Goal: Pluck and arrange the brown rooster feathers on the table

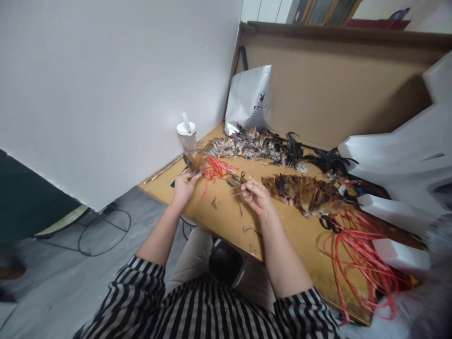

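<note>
My left hand (187,183) is closed around the base of a small bunch of brown and dark feathers (195,163), held up over the table's left part. Beside it lies a tangle of short red plastic strips (217,168). My right hand (256,192) pinches a few thin dark feathers (237,183) between thumb and fingers, over the middle of the table. Just right of that hand lies a row of brown feather bunches (303,190). Behind both hands stretches a longer pile of grey, black and brown feathers (257,143).
A lidded cup (187,134) stands by the white wall, and a silver bag (249,99) leans at the back. Black-handled scissors (330,223) and long red strips (356,256) lie to the right, near white foam pieces (397,209). Cardboard (335,80) closes off the table's rear.
</note>
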### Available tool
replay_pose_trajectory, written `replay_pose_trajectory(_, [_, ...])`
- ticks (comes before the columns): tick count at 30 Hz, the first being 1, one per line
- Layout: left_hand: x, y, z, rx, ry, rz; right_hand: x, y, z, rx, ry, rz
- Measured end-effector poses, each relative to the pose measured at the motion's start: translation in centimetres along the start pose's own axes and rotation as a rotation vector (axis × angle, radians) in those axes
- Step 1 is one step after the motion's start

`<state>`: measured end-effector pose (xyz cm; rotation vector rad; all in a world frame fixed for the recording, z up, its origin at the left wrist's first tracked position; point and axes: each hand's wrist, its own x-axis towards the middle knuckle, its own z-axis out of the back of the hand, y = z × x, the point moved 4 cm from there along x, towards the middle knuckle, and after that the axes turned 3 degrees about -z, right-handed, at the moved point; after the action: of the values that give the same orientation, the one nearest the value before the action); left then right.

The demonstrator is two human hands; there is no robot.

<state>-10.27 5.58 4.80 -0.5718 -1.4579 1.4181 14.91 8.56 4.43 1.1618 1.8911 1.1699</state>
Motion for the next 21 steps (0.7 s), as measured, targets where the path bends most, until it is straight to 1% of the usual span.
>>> replay_pose_trajectory(1, [-0.1, -0.8, 0.1, 0.000, 0.010, -0.043, -0.1, -0.2, -0.2, -0.025, 0.031, -0.026])
replay_pose_trajectory(2, [-0.2, -1.5, 0.0, -0.029, 0.047, -0.056, -0.1, -0.4, -0.5, -0.054, 0.067, -0.050])
replay_pose_trajectory(4, [-0.9, -2.8, -0.8, -0.117, 0.216, 0.001, -0.3, -1.0, -1.0, -0.120, 0.150, -0.105])
replay_pose_trajectory(7, [-2.5, -4.9, -2.7, -0.268, 0.528, 0.065, -0.7, -1.7, -1.7, -0.199, 0.266, -0.198])
replay_pose_trajectory(8, [-2.9, -5.4, -3.2, -0.296, 0.603, 0.086, -0.9, -1.9, -1.8, -0.216, 0.300, -0.224])
replay_pose_trajectory(10, [-3.6, -5.9, -4.2, -0.324, 0.712, 0.122, -1.2, -2.1, -2.1, -0.238, 0.358, -0.257])
replay_pose_trajectory(13, [-4.0, -5.7, -5.3, -0.312, 0.871, 0.180, -1.5, -2.3, -2.3, -0.268, 0.427, -0.285])
replay_pose_trajectory(15, [-3.9, -5.2, -5.6, -0.312, 0.930, 0.219, -1.6, -2.4, -2.4, -0.283, 0.448, -0.302])
replay_pose_trajectory(16, [-3.8, -4.8, -5.7, -0.317, 0.938, 0.242, -1.6, -2.4, -2.4, -0.287, 0.452, -0.308])
replay_pose_trajectory(21, [-3.4, -3.1, -5.7, -0.340, 0.923, 0.369, -1.3, -2.5, -2.2, -0.291, 0.404, -0.304])
